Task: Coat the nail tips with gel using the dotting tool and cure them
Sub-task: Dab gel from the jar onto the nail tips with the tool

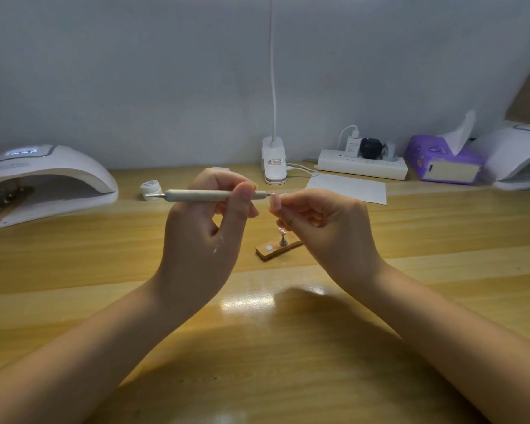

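My left hand [208, 221] grips a grey double-ended dotting tool [202, 195] held level, its right end touching a pale nail tip [275, 202]. My right hand [328, 221] pinches that nail tip between thumb and fingers. Below the hands a small wooden holder strip [276, 251] lies on the table with one nail tip on a metal stand [283, 238]. A small white gel jar [150, 189] stands behind the tool's left end. A white curing lamp [43, 182] at the far left holds another wooden strip with several stands inside.
A second white lamp [520, 157] sits at the far right beside a purple tissue pack [441, 162]. A power strip [361, 168], a clip lamp base [274, 163] and a sheet of white paper [349, 188] lie along the back of the wooden table [288, 347].
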Demonstrator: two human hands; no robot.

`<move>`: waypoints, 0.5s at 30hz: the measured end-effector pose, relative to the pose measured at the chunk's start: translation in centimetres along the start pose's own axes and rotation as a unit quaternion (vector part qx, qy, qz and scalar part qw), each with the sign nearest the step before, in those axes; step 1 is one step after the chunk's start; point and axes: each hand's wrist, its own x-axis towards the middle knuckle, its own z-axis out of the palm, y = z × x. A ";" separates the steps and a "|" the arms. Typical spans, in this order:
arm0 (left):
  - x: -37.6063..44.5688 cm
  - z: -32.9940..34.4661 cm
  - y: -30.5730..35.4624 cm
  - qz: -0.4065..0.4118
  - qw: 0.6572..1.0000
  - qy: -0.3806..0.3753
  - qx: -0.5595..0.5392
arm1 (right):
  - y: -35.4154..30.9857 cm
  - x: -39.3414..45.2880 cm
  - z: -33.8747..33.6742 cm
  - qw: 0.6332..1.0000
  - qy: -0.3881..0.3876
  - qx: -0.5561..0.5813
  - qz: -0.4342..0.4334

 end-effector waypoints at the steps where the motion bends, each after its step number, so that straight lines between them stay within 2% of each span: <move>1: 0.0 0.0 0.0 -0.002 1.000 0.002 -0.001 | 0.0 0.0 0.0 1.000 0.001 0.001 0.002; 15: 0.1 -0.1 0.1 -0.020 0.999 0.005 -0.049 | 0.1 0.0 -0.1 1.000 -0.002 0.008 0.012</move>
